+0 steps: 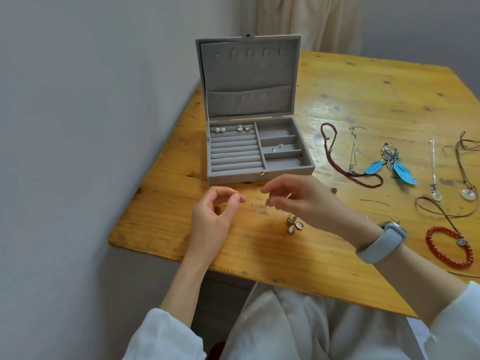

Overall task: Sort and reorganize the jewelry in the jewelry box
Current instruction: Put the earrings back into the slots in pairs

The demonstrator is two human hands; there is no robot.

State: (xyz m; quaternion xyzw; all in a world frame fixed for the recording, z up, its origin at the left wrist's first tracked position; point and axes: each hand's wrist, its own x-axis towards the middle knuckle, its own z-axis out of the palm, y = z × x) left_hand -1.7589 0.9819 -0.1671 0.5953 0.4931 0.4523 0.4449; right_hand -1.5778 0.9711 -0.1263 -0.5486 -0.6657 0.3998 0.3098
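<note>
An open grey jewelry box stands on the wooden table. Its ring rolls hold a pair of pearl studs and a pair of silver heart studs. Small silver pieces lie in the right compartments. In front of the box, my left hand pinches a thin silver earring pin between thumb and forefinger. My right hand pinches a tiny earring piece a short gap away. A flower-shaped pearly earring lies on the table below my right hand.
Right of the box lie a dark red bead necklace, a thin silver chain, blue feather earrings, a glass pendant, brown cord necklaces and a red bead bracelet. A wall runs along the table's left edge.
</note>
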